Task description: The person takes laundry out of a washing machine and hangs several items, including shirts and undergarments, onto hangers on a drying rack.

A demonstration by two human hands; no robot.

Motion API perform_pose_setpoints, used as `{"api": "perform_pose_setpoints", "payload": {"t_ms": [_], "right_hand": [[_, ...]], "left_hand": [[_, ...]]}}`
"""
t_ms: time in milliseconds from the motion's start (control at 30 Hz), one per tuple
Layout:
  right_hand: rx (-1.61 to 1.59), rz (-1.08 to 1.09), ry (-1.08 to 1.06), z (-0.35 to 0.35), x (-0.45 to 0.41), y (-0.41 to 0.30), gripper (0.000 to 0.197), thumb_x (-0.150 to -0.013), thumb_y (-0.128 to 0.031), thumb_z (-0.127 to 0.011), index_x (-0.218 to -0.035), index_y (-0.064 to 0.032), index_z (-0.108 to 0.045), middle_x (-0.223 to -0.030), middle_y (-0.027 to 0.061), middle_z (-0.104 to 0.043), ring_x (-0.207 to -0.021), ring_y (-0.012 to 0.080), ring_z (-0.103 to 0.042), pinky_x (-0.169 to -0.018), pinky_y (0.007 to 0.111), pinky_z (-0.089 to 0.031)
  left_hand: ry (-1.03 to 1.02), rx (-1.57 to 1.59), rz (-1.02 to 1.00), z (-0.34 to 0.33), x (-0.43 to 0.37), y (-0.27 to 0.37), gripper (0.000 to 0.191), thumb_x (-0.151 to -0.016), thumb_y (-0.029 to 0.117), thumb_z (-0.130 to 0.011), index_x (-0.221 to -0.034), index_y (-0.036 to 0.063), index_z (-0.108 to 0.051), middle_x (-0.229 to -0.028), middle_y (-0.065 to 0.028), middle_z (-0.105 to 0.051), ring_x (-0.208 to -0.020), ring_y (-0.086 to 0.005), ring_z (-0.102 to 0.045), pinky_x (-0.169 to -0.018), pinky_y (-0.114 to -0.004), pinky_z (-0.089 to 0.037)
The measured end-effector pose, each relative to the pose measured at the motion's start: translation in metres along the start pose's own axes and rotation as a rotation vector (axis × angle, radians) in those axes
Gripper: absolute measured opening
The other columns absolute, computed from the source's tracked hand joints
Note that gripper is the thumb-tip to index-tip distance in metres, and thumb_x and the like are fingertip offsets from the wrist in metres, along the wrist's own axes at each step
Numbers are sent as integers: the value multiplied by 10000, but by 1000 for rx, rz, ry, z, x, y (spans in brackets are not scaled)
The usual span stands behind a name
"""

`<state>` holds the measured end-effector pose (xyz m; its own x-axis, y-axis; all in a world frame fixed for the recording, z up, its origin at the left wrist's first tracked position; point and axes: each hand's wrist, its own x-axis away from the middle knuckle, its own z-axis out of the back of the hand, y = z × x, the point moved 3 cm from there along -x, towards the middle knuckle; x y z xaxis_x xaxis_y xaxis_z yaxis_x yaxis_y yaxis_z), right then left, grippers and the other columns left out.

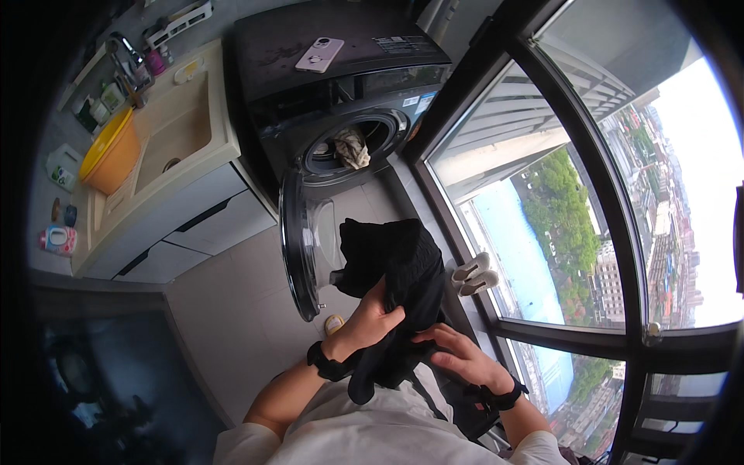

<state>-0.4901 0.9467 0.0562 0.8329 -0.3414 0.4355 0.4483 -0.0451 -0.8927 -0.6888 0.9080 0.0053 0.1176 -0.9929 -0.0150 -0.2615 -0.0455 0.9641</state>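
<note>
A black cloth garment (401, 256) hangs bunched in front of my body. My left hand (372, 319) is closed on its middle, thumb on top. At the garment's right side is my right hand (465, 357), fingers apart; its fingertips are at the cloth, and whether they press on it is hard to tell. Beyond the garment stands a dark front-loading washing machine (279, 75). Its round glass door (299, 250) is swung out to the left of the garment. A crumpled, light patterned cloth (351, 148) hangs over the lip of the drum opening.
A pale mobile phone (319, 54) lies on the machine's top. Left of it is a laundry sink (177, 116) with a yellow plastic basin (110, 154) and several bottles. White shoes (475, 273) rest on the ledge by the dark-framed window (613, 192). A yellow slipper (333, 324) shows below.
</note>
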Motion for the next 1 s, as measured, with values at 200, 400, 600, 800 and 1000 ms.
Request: {"api": "perform_pose_setpoints", "payload": {"t_ms": [200,400,600,800,1000], "right_hand": [[-833,54,774,-28,134,-29,446,-1002,-305,-483,-1349,-31,-424,-1264,56,-522,-1133,132,-502,-958,259,-400],[-702,-70,1122,-114,285,15,390,-875,-84,-570,-1251,16,-545,-1096,44,-627,-969,91,-571,-851,214,-456],[-421,-157,1166,-257,419,32,380,-863,-110,-620,-1220,18,-590,-1014,45,-651,-913,99,-596,-839,233,-487],[-605,-168,1177,-400,535,44,394,-815,-73,-557,-1191,42,-588,-1003,25,-634,-875,86,-585,-796,210,-482],[-45,-525,1489,-525,606,35,641,-777,-171,-679,-1345,-14,-426,-1046,130,-609,-889,210,-642,-812,305,-518]], "left_hand": [[-710,-697,-386,-150,76,43,679,-776,81,-653,-1416,118,-430,-1261,-292,-395,-1105,-454,-472,-966,-471,-436],[-985,-359,-409,-206,141,63,477,-846,195,-677,-1298,90,-567,-1166,-211,-559,-1073,-338,-553,-911,-408,-462],[-1195,-389,-729,-309,233,51,360,-844,14,-645,-1179,132,-591,-1200,-59,-619,-1170,-270,-557,-1119,-525,-260],[-1804,-117,-297,-395,376,11,230,-879,35,-618,-1103,71,-577,-1014,-40,-627,-990,-184,-588,-1029,-421,-355],[-1772,-177,-522,-480,500,56,126,-940,102,-565,-997,0,-519,-790,-130,-578,-695,-229,-568,-656,-315,-453]]}}
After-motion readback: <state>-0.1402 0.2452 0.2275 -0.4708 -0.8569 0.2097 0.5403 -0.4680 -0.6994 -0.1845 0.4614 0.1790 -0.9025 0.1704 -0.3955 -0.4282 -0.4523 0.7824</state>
